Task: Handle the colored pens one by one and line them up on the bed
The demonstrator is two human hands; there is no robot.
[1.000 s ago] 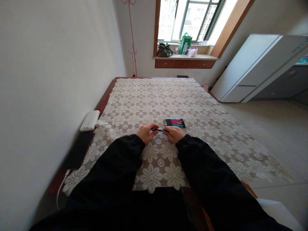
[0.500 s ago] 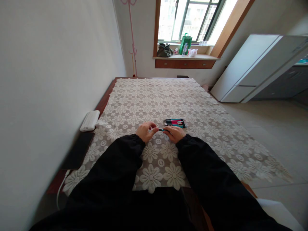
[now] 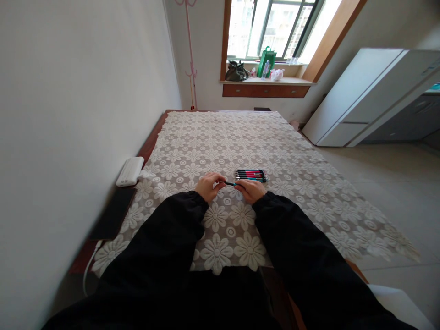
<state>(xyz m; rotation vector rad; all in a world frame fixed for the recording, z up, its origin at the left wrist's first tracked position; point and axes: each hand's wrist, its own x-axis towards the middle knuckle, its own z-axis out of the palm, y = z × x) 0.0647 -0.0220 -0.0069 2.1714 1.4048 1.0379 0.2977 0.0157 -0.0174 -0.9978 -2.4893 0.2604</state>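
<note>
A: Two hands hold one pen [image 3: 229, 184] between them, low over the lace cloth [image 3: 302, 183] on the tabletop [image 3: 148, 145]. The left hand [image 3: 207, 186] pinches its dark end with closed fingertips, and the right hand [image 3: 251, 190] is closed around the teal end.

B: How does the pen lie?

A: Its long axis goes from left to right, almost level, straight across in front of the person. Each hand is at one end, so neither is nearer to it.

B: And the other pens?

A: The row of pens [image 3: 250, 175] lies just behind the right hand, farther from the person, parallel to the held pen. It is clearly nearer to the right hand than to the left. I cannot tell if the right hand touches it.
</note>
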